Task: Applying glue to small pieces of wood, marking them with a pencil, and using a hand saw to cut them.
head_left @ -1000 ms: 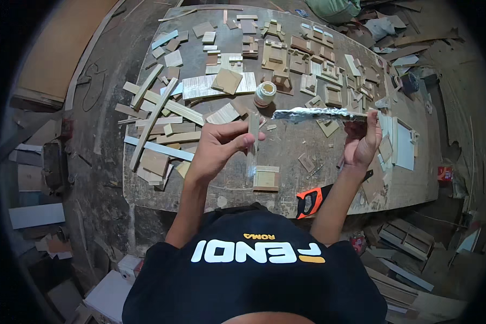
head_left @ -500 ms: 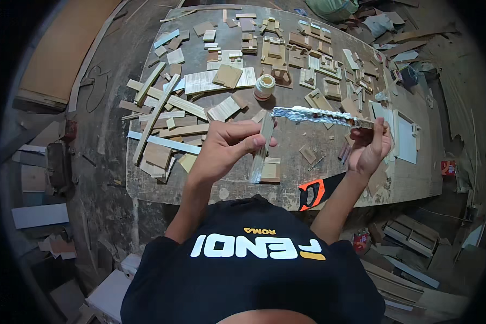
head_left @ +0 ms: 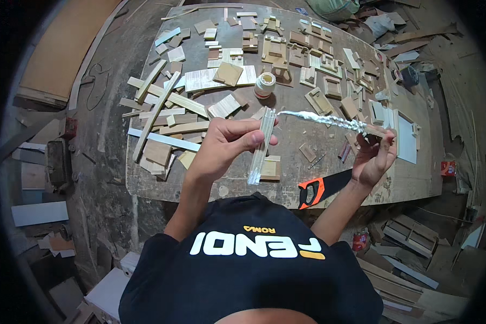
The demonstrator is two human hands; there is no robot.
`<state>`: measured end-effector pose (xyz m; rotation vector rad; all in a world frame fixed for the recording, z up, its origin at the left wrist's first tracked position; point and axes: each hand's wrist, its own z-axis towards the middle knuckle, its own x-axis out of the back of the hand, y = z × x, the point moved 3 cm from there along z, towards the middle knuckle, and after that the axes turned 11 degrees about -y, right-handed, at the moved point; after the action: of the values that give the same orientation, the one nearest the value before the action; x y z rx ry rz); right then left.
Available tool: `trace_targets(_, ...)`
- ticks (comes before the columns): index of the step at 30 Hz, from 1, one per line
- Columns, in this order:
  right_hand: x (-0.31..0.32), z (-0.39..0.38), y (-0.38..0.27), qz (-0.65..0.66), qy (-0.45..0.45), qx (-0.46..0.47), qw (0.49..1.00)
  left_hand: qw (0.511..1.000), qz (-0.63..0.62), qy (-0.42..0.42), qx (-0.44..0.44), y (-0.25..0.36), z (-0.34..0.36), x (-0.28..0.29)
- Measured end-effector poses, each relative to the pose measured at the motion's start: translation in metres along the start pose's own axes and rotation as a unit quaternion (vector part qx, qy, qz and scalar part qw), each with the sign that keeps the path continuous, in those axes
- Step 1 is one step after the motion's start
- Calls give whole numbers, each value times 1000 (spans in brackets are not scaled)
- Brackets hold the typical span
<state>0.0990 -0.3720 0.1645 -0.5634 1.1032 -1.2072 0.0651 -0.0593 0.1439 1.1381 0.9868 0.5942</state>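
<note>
The left hand (head_left: 221, 143) grips a wooden strip (head_left: 260, 161), partly hiding its fingers (head_left: 237, 128); right hand (head_left: 373, 162) holds a seemingly white-smeared stick (head_left: 332, 120).

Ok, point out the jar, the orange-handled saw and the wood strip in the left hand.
Jar (head_left: 264, 88), head view: on its side.
Orange-handled saw (head_left: 333, 184), head view: on the blade, near the handle.
Wood strip (head_left: 260, 153), head view: on its face, about midway along.

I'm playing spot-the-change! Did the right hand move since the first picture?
Yes, the right hand moved rightward and lower in the picture, judged against the jar.
</note>
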Motion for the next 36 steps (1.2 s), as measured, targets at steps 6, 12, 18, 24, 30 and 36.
trace_targets(6,0,-6,1,58,-88,-20,994,1000,-19,-15,-4,-1,2,-3)
trace_targets(12,7,-7,3,113,-124,-19,986,999,-23,-26,-17,3,2,-4)
trace_targets(18,7,-5,2,63,-144,-60,986,999,-3,-27,-31,6,2,-5)
trace_targets(24,22,-7,0,62,-114,-80,988,998,17,-17,-52,6,4,-9)
trace_targets(30,18,-10,-5,119,-87,-56,987,999,31,-25,-37,6,9,-16)
trace_targets(36,20,-6,-4,46,-113,-86,989,997,61,-12,-47,5,9,-15)
